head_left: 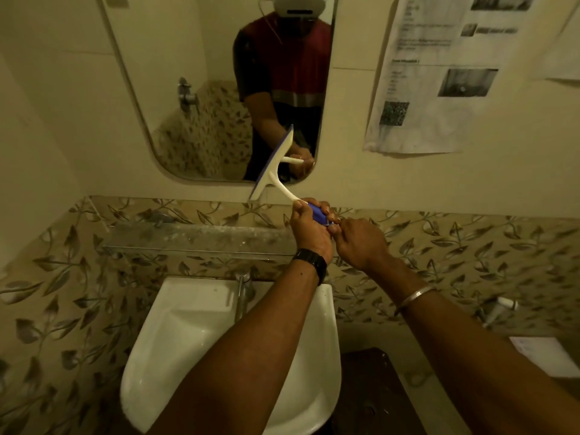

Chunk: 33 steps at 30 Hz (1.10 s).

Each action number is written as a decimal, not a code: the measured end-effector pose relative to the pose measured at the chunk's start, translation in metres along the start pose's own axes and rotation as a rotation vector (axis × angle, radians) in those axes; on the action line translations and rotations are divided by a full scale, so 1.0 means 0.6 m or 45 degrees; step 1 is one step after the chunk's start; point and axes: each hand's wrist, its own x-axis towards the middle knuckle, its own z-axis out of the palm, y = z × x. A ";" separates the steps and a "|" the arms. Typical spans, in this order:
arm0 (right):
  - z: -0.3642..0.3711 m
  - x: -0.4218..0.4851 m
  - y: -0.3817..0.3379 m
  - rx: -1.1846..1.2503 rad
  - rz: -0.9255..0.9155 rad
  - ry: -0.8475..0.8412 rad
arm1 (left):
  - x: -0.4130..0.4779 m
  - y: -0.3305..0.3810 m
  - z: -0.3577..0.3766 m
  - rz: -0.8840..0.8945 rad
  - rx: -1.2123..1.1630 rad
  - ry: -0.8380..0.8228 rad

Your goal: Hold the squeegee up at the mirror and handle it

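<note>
**Squeegee held in both hands before the mirror**

To the far left of the hands, the leaf-patterned tiles (62, 277) are seen running along the wall, with a dusty glass shelf (194, 238) fixed just left of the hands at their level. Below the shelf and beneath the forearms, a white sink (175, 334) is mounted, its tap (241, 293) standing just left of the left wrist.

The left hand (309, 229) is curled round the blue grip of the squeegee (279, 171), a black watch (310, 263) being worn on its wrist. From this grip the white handle is carried up and to the left, away from the hands, so that the long axis of the handle runs diagonally toward the mirror (194, 89). The blade stands steeply across the end of that handle, against the lower right corner of the mirror; whether the blade touches the glass cannot be told. The left hand is the nearer one to the blade.

The right hand (361, 243) is placed just beside the left, its fingertips pinching the rear end of the blue grip; a metal bangle (414, 298) is worn on that wrist. Up and to the right of the hands, printed sheets (439, 73) are stuck to the wall. Low to the right, a dark bench (376, 387) is seen.
</note>
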 end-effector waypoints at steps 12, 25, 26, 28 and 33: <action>0.027 0.046 -0.077 0.626 0.018 0.145 | 0.023 0.079 0.015 0.276 0.352 -0.013; 0.063 -0.005 -0.059 0.605 0.068 0.067 | 0.003 0.045 -0.022 0.163 0.341 0.030; 0.052 -0.001 -0.064 0.581 0.040 0.083 | 0.000 0.055 -0.018 0.182 0.309 0.021; 0.023 0.017 -0.072 0.496 -0.035 0.121 | -0.002 0.076 -0.004 0.225 0.219 -0.011; -0.043 0.066 -0.068 0.110 -0.147 0.072 | 0.013 0.097 0.022 0.247 0.028 0.020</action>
